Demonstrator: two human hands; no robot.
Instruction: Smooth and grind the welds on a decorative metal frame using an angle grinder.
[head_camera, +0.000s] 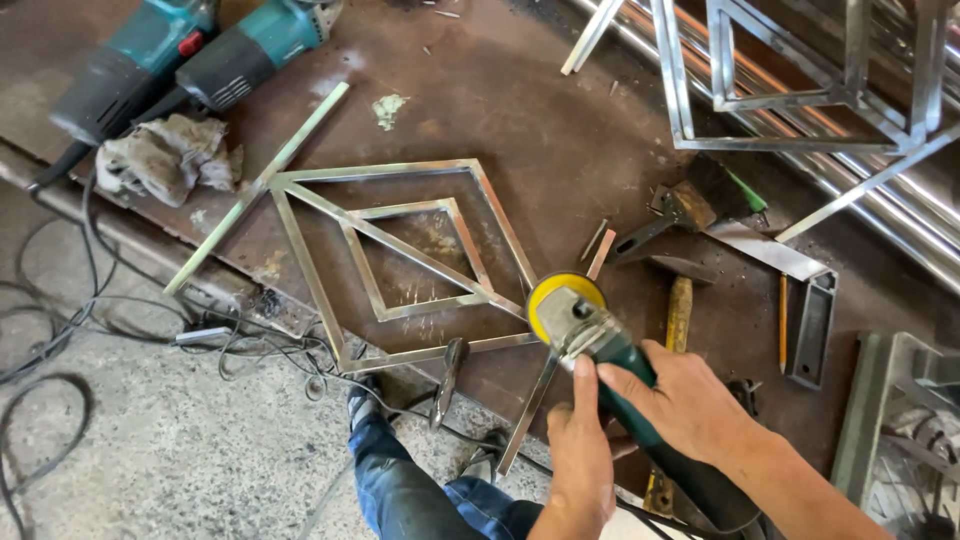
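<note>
A green angle grinder (600, 345) with a yellow disc (560, 295) rests against the right corner of a diamond-shaped steel frame (400, 260) lying on a rusty brown metal table (520, 110). My right hand (690, 400) grips the grinder's body from above. My left hand (580, 450) holds the grinder near its head, thumb stretched up along it. The disc touches the frame where its long bars meet.
Two more teal grinders (190, 55) and a dirty rag (165, 155) lie at the table's far left. A hammer (678, 310), a chipping hammer (670, 215), a pencil (782, 320) and steel frames (800, 80) sit right. Cables (120, 320) trail over the concrete floor.
</note>
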